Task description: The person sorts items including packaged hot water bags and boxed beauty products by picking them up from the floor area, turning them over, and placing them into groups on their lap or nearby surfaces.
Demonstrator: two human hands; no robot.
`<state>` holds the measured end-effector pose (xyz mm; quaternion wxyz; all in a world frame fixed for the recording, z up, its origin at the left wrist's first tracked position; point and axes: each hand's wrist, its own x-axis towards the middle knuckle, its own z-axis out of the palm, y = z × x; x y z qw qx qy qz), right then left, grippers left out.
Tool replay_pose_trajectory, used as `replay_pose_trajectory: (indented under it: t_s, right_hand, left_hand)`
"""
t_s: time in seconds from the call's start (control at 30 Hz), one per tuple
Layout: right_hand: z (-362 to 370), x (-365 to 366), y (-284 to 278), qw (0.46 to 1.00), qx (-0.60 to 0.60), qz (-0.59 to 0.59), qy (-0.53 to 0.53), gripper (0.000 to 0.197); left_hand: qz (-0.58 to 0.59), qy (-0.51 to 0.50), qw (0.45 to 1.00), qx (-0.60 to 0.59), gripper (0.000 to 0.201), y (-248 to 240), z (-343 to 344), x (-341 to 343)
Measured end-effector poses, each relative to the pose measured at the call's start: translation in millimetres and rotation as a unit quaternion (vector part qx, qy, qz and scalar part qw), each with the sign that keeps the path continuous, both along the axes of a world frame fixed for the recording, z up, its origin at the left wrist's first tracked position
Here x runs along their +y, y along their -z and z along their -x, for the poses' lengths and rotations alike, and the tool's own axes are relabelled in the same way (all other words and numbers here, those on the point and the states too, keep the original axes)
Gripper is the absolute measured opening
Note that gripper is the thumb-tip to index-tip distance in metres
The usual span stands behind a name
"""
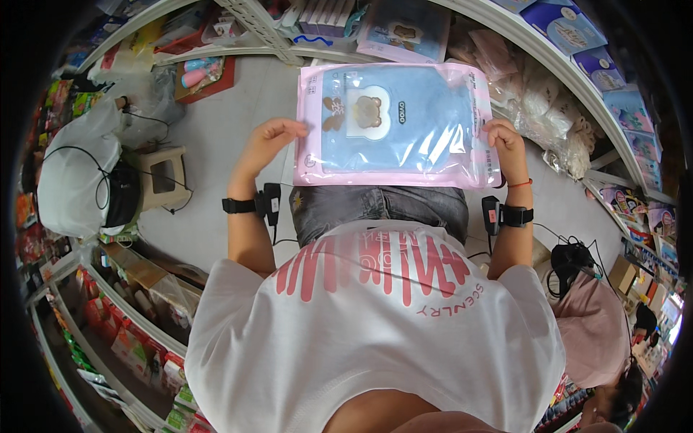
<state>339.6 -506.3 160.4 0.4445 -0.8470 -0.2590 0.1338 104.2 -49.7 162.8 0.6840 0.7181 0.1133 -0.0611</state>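
A flat plastic package (433, 123) with a pink border and a clear front spans the space above my lap. Folded light blue fabric shows through it, with a brown bear on a white patch. At its left edge, my left hand (279, 137) pinches the border between thumb and fingers. My right hand (507, 144) grips the opposite edge the same way, a red cord round that wrist. Glare on the plastic hides part of the front. Each forearm wears a black strap with a small dark device.
A shelf at the back holds a similar pink-edged package (404, 32). Clear plastic bags (541, 108) bulge out at the back right. To the left stand a beige stool (166, 177) and a white bag (79, 166) with black cables. Stocked shelves (130, 310) line the lower left.
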Motion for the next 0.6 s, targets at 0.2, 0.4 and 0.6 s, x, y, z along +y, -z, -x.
replay_pose_trajectory:
  t_s: [0.2, 0.4, 0.6]
  right_hand:
    - [-4.3, -8.5, 14.1, 0.999, -0.051, 0.016, -0.002, 0.013]
    - [1.3, -3.0, 1.3, 1.000, -0.004, -0.026, 0.013, 0.013]
    - [4.9, -9.6, -7.6, 0.978, 0.172, -0.096, 0.075, 0.033]
  left_hand:
    - [-0.266, 0.059, 0.962, -0.032, 0.051, -46.8, -47.0, -32.7]
    - [-0.455, 0.078, 0.887, 0.028, 0.083, -26.0, -99.0, -81.8]
    - [-0.436, 0.145, 0.882, 0.103, 0.083, -37.1, -89.5, -107.4]
